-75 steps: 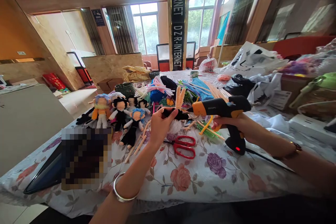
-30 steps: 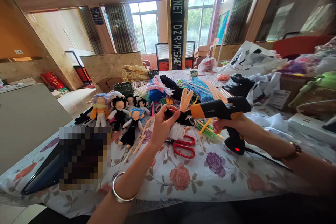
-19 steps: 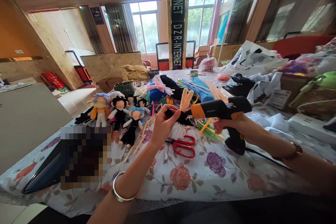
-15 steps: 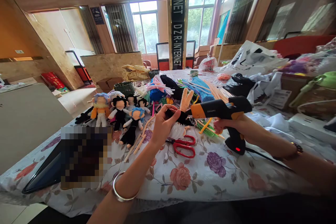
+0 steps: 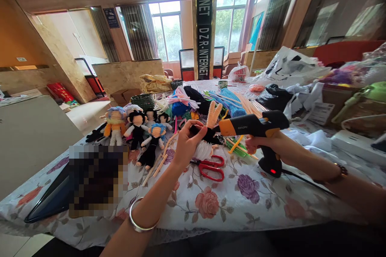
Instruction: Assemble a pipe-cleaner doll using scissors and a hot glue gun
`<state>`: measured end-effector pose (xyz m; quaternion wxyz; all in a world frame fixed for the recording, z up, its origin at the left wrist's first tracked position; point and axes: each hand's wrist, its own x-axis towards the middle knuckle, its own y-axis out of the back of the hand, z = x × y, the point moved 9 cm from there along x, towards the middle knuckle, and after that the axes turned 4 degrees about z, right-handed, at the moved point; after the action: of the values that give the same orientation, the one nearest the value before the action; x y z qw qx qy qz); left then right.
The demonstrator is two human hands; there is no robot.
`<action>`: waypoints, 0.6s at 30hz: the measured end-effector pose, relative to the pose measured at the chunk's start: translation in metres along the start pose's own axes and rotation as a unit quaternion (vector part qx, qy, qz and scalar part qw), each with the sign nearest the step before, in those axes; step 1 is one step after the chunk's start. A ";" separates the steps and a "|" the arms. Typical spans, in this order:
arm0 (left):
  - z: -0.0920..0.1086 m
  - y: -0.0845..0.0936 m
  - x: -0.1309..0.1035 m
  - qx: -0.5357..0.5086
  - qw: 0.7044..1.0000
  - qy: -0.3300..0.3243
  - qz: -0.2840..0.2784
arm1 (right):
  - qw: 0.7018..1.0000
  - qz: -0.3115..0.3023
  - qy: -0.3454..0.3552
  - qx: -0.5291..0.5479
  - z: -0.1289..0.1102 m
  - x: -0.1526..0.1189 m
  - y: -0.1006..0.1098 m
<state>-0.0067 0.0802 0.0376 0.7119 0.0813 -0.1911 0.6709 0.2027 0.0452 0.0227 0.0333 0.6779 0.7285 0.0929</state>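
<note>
My left hand (image 5: 188,140) is closed on a partly formed doll (image 5: 212,114) of chenille stems, with black fuzzy parts and two beige fuzzy stems pointing up. Its lower side is partly hidden by my fingers. My right hand (image 5: 265,144) grips a black and orange glue gun (image 5: 241,125) by the handle, a red light glowing at its base. The nozzle points left and meets the black part of the doll; whether it touches I cannot tell. Just below lies a white fuzzy piece (image 5: 203,150). Scissors with red handles (image 5: 212,168) rest on the tablecloth under my hands.
Several finished dolls (image 5: 137,122) sit at the left, behind a dark tray-like object (image 5: 50,202) with a blurred area. Bundles of coloured chenille stems (image 5: 230,102) lie behind my hands. Plastic bags (image 5: 292,66) and a white box (image 5: 357,146) stand at the right on the flowered tablecloth (image 5: 181,213).
</note>
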 end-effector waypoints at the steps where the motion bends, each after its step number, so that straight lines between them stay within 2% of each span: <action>1: 0.000 0.000 0.000 0.000 1.000 0.001 0.000 | 1.000 -0.003 0.001 0.000 0.000 0.000 0.000; 18: -0.003 0.000 0.000 -0.039 0.999 0.029 -0.002 | 1.000 -0.005 0.000 0.025 0.001 0.000 0.000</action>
<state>-0.0059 0.0811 0.0345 0.7213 0.0343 -0.1957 0.6635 0.2028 0.0451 0.0217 0.0165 0.6752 0.7337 0.0745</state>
